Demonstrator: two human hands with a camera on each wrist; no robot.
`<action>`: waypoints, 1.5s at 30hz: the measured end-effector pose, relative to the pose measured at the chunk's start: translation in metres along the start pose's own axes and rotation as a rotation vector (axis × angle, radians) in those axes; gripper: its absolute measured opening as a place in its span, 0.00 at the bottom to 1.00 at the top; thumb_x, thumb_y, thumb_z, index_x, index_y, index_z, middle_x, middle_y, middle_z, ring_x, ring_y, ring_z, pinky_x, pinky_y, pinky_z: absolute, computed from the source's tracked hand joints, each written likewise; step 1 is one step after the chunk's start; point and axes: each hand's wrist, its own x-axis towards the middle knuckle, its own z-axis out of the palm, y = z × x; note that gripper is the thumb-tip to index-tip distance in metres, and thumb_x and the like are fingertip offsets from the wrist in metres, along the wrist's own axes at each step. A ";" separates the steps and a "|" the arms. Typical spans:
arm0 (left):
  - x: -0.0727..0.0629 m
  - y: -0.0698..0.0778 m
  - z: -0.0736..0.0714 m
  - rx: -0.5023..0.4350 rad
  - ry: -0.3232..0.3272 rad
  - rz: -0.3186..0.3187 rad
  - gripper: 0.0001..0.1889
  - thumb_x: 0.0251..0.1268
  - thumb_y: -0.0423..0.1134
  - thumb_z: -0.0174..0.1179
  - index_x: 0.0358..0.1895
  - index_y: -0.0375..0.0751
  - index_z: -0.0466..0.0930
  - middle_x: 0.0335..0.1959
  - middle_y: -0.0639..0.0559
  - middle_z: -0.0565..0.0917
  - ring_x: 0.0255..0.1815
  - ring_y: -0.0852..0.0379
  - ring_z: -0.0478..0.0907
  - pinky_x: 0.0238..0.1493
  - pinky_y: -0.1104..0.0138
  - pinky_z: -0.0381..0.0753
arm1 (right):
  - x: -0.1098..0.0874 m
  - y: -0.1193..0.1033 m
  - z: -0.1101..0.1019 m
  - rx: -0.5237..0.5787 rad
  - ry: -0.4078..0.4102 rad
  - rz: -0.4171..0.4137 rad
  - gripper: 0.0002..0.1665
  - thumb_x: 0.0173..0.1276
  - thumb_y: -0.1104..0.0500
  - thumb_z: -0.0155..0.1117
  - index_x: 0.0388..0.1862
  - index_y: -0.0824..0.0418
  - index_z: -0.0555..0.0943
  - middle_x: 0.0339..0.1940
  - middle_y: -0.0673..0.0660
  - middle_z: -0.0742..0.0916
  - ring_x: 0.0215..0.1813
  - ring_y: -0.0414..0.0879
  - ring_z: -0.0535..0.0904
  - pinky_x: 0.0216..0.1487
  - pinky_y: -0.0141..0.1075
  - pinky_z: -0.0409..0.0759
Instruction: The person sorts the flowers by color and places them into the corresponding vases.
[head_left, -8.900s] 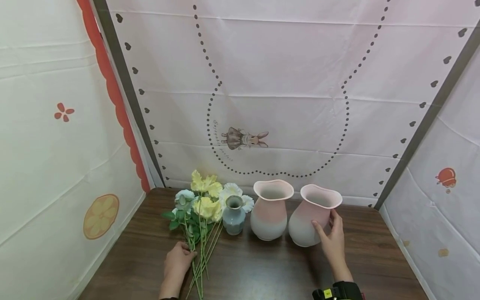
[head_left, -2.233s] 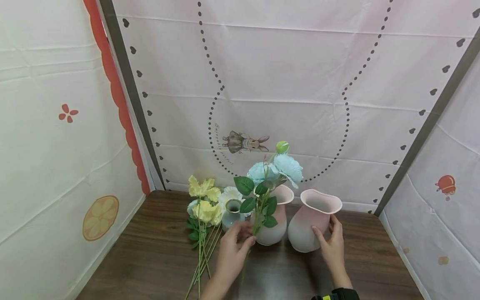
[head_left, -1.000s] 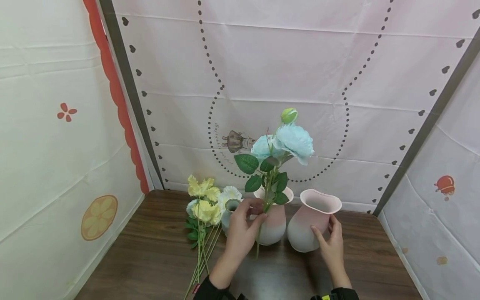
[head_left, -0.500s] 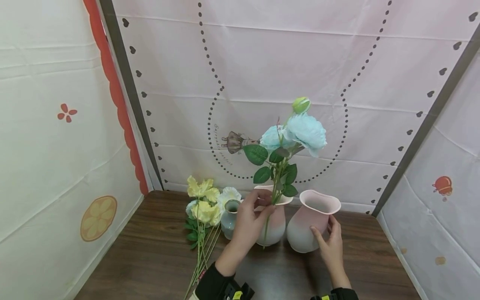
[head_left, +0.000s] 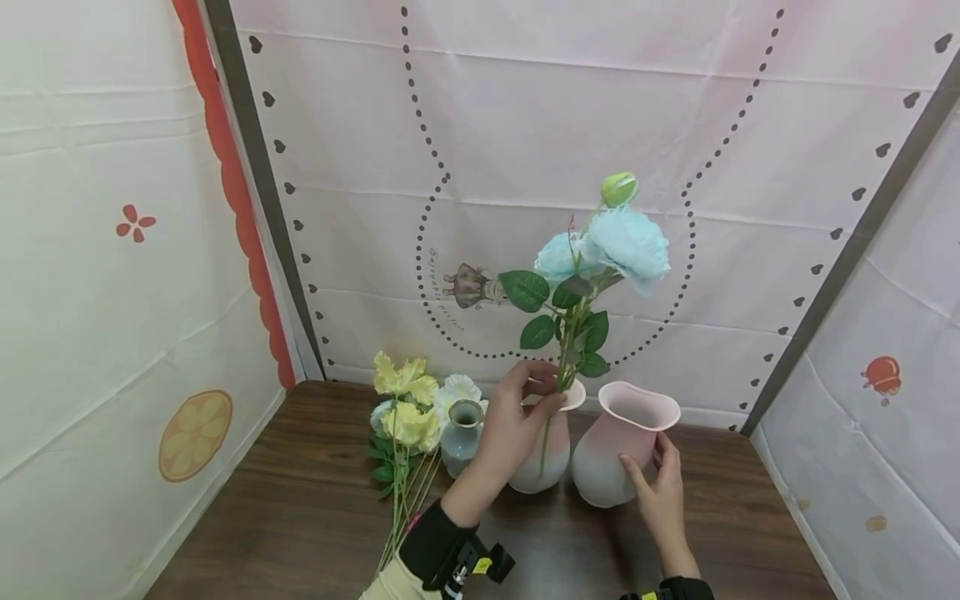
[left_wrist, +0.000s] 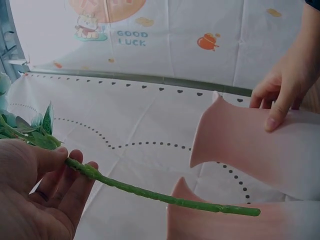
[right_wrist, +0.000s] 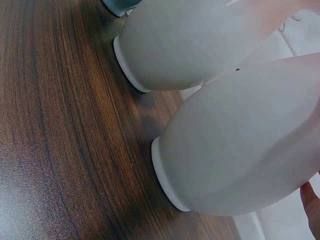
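Your left hand [head_left: 517,423] is pinching the blue flower spray [head_left: 597,331] just below its leaves, thumb against fingertips. The spray is rising above the bench [head_left: 735,533], its blooms uppermost; its lower stem [left_wrist: 140,190] is crossing in front of the left pink vase [head_left: 557,458], and whether they are touching you cannot tell. Your right hand [head_left: 663,492] is holding the right pink vase [head_left: 609,454] around its outer side, below the flared rim, while the base is resting on the bench. The small blue-grey vase [head_left: 459,446] and the yellow flowers [head_left: 411,423] are lying beyond your left forearm's left side.

Handling, as judged: the spray is probably proving light, top-heavy and springy, so the bare stem under the leaves is offering the surest hold. The vase is looking rigid, smooth and breakable; its narrowing neck is suiting your fingers better than its rim.
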 end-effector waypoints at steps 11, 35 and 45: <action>0.019 0.009 0.008 -0.010 -0.031 0.043 0.15 0.68 0.34 0.63 0.56 0.42 0.76 0.46 0.44 0.82 0.47 0.50 0.85 0.41 0.70 0.86 | 0.001 0.003 0.001 0.012 0.001 0.024 0.45 0.69 0.58 0.68 0.75 0.70 0.56 0.71 0.71 0.68 0.74 0.66 0.63 0.73 0.62 0.62; 0.061 0.023 0.031 0.019 -0.005 0.164 0.16 0.68 0.31 0.62 0.56 0.38 0.74 0.47 0.42 0.82 0.48 0.49 0.85 0.42 0.74 0.85 | 0.002 0.001 0.001 0.012 0.000 0.028 0.44 0.69 0.59 0.68 0.76 0.69 0.57 0.71 0.70 0.68 0.74 0.65 0.64 0.74 0.62 0.62; 0.073 0.026 0.048 -0.015 0.014 0.172 0.16 0.67 0.30 0.62 0.56 0.37 0.74 0.47 0.42 0.81 0.48 0.48 0.85 0.42 0.75 0.85 | 0.002 0.002 0.001 0.004 0.005 0.030 0.44 0.69 0.59 0.68 0.76 0.69 0.56 0.71 0.71 0.68 0.74 0.66 0.64 0.74 0.62 0.62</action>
